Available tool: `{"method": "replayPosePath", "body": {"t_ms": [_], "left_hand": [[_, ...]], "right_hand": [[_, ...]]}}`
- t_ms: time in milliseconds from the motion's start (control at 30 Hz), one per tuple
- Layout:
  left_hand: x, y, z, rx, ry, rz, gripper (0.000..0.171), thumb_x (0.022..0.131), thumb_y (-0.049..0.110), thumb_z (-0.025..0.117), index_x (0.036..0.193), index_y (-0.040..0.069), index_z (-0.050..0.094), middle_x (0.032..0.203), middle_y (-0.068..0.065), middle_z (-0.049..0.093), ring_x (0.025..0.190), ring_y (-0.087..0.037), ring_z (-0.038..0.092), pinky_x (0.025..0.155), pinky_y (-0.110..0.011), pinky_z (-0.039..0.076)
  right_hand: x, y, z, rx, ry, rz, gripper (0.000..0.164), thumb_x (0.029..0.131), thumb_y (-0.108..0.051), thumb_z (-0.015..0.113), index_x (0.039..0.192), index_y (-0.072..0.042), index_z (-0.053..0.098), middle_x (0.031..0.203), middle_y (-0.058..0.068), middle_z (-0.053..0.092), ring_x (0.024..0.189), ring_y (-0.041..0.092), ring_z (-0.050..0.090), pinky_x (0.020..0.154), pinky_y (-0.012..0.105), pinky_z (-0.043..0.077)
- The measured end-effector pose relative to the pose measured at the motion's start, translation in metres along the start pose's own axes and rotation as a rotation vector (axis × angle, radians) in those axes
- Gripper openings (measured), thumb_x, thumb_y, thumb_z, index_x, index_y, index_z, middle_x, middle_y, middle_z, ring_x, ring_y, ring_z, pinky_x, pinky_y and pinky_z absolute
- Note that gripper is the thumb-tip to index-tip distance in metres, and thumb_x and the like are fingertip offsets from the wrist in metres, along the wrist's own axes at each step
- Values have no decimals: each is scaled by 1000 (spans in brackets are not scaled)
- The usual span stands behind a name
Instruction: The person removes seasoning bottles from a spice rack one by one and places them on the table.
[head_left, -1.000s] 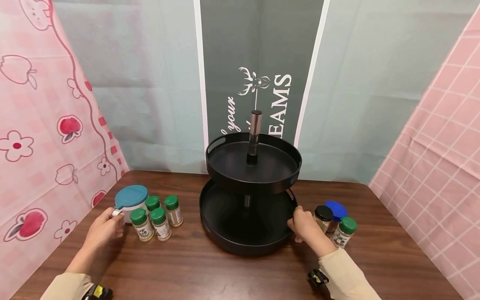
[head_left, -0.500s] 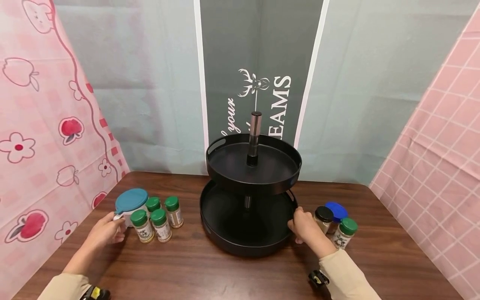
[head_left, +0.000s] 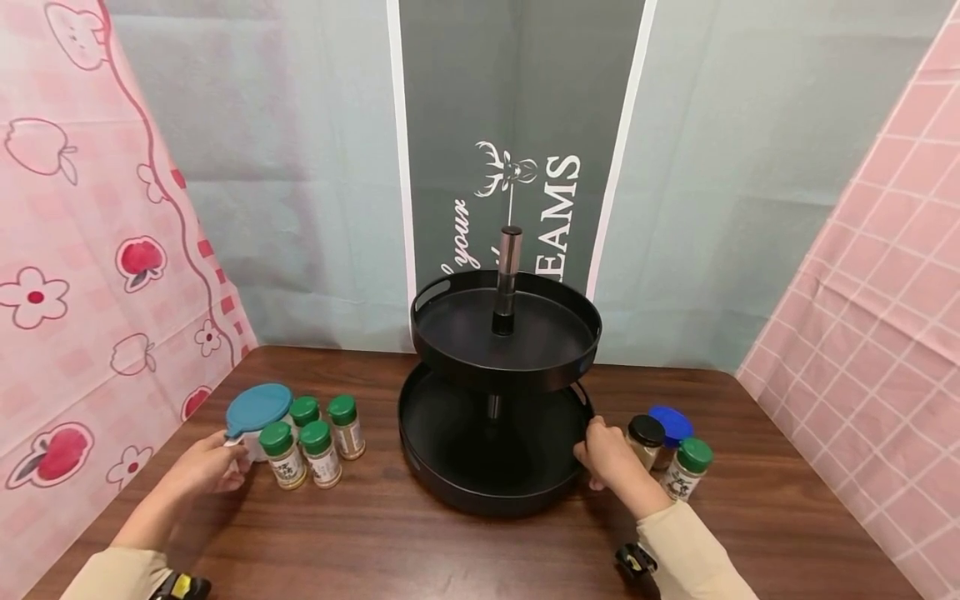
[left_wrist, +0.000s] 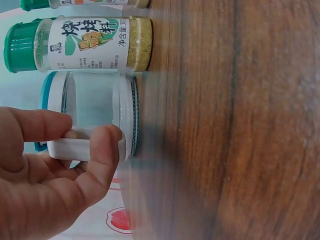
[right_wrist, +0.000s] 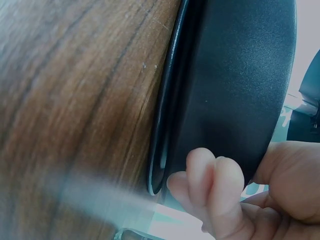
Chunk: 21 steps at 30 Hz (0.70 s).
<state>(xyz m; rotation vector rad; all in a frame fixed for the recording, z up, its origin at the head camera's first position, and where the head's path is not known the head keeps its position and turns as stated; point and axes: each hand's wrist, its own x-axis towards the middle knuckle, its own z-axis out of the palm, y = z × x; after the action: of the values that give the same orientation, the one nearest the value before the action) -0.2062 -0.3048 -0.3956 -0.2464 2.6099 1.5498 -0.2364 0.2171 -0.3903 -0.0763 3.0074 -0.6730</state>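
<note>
My left hand [head_left: 201, 473] pinches the white handle [left_wrist: 70, 149] of a clear jar [left_wrist: 95, 97] with a teal lid [head_left: 258, 408], at the table's left. The left wrist view shows the thumb and fingers on either side of that handle. My right hand [head_left: 611, 457] grips the right wall of the lower tray [head_left: 491, 503] of a black two-tier rack. In the right wrist view its curled fingers [right_wrist: 227, 187] lie against the tray's outer wall, the thumb passing over the rim. Above it, the upper tray [head_left: 510, 380] surrounds a shiny centre post [head_left: 508, 262].
Several green-capped seasoning bottles [head_left: 322, 462] stand just right of the jar. Beyond my right hand are a black-capped bottle [head_left: 646, 433], a blue-lidded jar [head_left: 671, 423] and another green-capped bottle [head_left: 686, 471]. Curtains [head_left: 337, 167] hang behind and beside the wooden table [head_left: 420, 558].
My left hand and the teal-lidded jar have shifted slightly toward me. The right hand keeps its hold on the lower tray, and the rack looks unmoved.
</note>
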Motion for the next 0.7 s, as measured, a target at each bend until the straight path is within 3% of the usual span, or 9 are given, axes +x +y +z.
{"method": "replayPosePath", "body": {"t_ms": [300, 400, 533, 633, 700], "left_hand": [[-3, 0, 2, 49, 25, 32, 20, 91, 7, 41, 93, -12, 43, 70, -7, 52, 59, -17, 54, 53, -28, 51], [-3, -1, 4, 72, 45, 54, 19, 89, 7, 43, 90, -12, 44, 66, -5, 52, 57, -16, 53, 50, -26, 50], [-4, -1, 5, 120, 70, 72, 21, 88, 10, 47, 89, -11, 47, 61, -3, 52, 56, -14, 55, 50, -25, 50], [-6, 2, 3, 186, 82, 70, 23, 89, 14, 50, 86, -9, 50, 60, -1, 54, 57, -14, 57, 51, -25, 51], [-8, 6, 0, 286, 95, 83, 26, 89, 19, 51, 84, -7, 51, 62, -2, 56, 59, -14, 56, 54, -27, 50]], "right_hand": [[0, 2, -2, 11, 5, -16, 57, 83, -6, 50, 126, 24, 25, 55, 13, 51, 38, 14, 51, 45, 29, 45], [-1, 3, -1, 14, 32, -35, 54, 81, -4, 50, 124, 23, 32, 70, 21, 55, 38, 13, 48, 42, 27, 39], [-2, 5, -1, 22, 45, -33, 51, 80, -3, 50, 123, 22, 35, 77, 22, 51, 39, 13, 47, 41, 26, 35], [-3, 6, -1, 39, 28, -20, 52, 82, -4, 48, 124, 22, 32, 67, 15, 47, 39, 15, 50, 42, 27, 38], [-4, 7, -2, 49, 17, -21, 52, 84, -5, 48, 125, 21, 30, 64, 14, 48, 40, 15, 50, 43, 28, 40]]}}
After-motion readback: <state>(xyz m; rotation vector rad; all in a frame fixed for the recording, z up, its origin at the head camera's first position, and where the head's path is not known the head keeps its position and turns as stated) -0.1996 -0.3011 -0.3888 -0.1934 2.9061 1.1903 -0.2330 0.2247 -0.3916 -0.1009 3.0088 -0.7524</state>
